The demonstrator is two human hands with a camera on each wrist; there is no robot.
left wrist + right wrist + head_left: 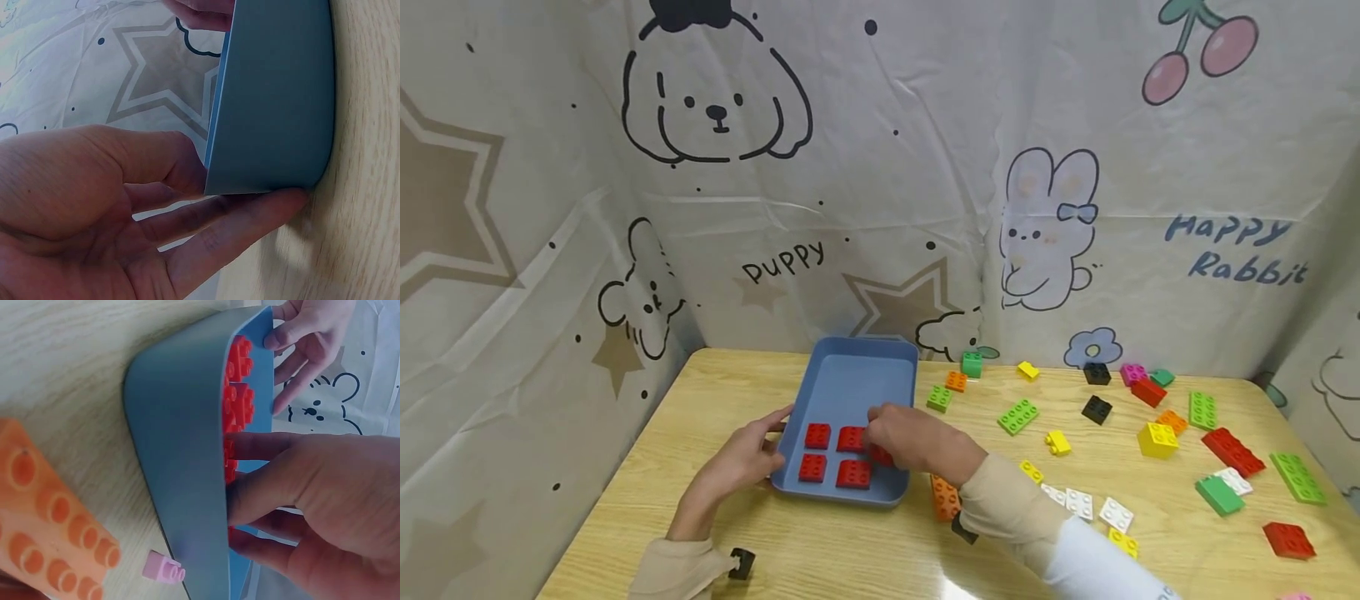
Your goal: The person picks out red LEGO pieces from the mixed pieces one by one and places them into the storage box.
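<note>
Your right hand [912, 437] pinches a red block [882, 456] between thumb and fingers, low inside the near right part of the blue tray [853, 379]; the fingers hide much of that block. Your left hand [737, 460] holds the tray's left side, thumb at the rim and fingers spread against the outer wall. To the left of the pinched block, four other red blocks [812, 468] lie studs up in two rows. An orange block [946, 498] is just beside the tray's near right corner, on the wooden table [715, 408]. Farther right, yellow, white, green and black blocks are scattered; a printed cloth [880, 183] hangs at the far side.
</note>
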